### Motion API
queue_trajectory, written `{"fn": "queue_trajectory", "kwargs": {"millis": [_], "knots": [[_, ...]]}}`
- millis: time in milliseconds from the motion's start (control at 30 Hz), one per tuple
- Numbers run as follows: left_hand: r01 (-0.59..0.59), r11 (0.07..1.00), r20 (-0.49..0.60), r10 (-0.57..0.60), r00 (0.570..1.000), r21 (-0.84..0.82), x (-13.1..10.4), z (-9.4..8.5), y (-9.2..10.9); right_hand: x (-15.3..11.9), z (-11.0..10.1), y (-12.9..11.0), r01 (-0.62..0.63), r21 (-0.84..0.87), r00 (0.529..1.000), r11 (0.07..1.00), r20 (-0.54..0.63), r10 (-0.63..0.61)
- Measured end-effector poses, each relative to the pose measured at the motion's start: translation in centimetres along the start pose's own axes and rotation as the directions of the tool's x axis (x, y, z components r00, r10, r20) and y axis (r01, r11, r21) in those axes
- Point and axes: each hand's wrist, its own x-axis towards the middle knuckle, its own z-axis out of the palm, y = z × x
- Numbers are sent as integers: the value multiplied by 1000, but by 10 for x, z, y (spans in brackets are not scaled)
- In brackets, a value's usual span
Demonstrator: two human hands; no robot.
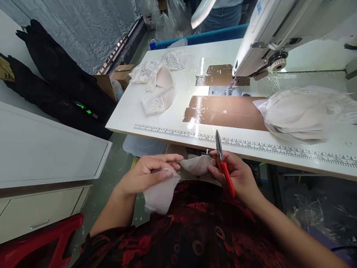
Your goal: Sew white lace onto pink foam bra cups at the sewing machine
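In front of my body, just below the table's front edge, both hands hold pieces of thin white fabric. My left hand has its fingers closed on a sheer white fabric piece that hangs down from it. With my right hand I grip red-handled scissors, blades pointing up and away from me. The thumb and fingers of that hand also pinch a gathered white fabric piece, which stretches toward my left fingertips. Whether the two pieces are joined is hidden.
A white sewing machine stands on the white table, which carries a printed ruler. Lace-edged pieces lie at its left, a stack of pale fabric at its right. A red stool is at lower left.
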Motion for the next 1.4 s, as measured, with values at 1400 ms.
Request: {"fn": "queue_trajectory", "kwargs": {"millis": [1400], "knots": [[-270, 959, 46, 267, 963, 85, 33, 52, -69, -16, -23, 19, 94, -381, 900, 920, 428, 86]]}}
